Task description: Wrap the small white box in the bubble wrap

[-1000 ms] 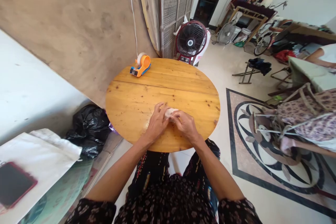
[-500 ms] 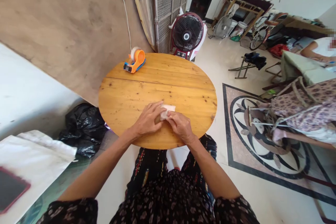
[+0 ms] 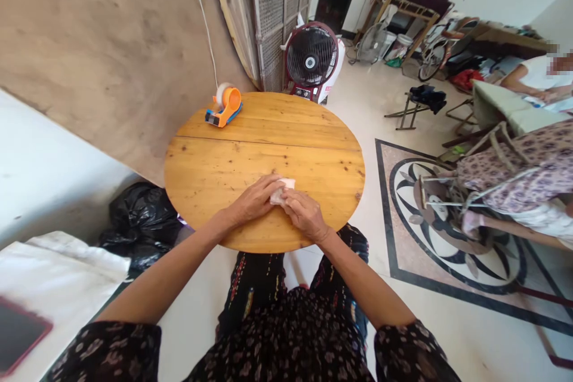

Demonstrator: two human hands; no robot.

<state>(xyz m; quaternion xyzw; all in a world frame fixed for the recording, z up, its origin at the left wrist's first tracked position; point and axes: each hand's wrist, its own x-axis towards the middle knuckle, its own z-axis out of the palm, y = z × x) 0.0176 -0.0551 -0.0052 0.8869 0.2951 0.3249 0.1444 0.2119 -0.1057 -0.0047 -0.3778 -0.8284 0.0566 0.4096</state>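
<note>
A small white folded piece [image 3: 282, 189], cloth or paper, lies near the front of a round wooden table [image 3: 224, 167]. My left hand [image 3: 253, 200] rests on its left side with the fingers curled over it. My right hand [image 3: 304, 215] pinches its near right edge. Both hands meet on the piece, which is mostly hidden under them. An orange tape dispenser [image 3: 224, 106] stands at the table's far left edge, well away from both hands.
A standing fan [image 3: 310, 62] is behind the table. A black plastic bag [image 3: 138, 221] lies on the floor to the left. A white sheet with a red-cased phone [image 3: 18, 334] is at lower left. A person [image 3: 537, 77] sits at a table at far right.
The view has shifted slightly. My hands have stayed on the white piece, with the left fingers spreading flatter over it and the right hand pinching its edge.
</note>
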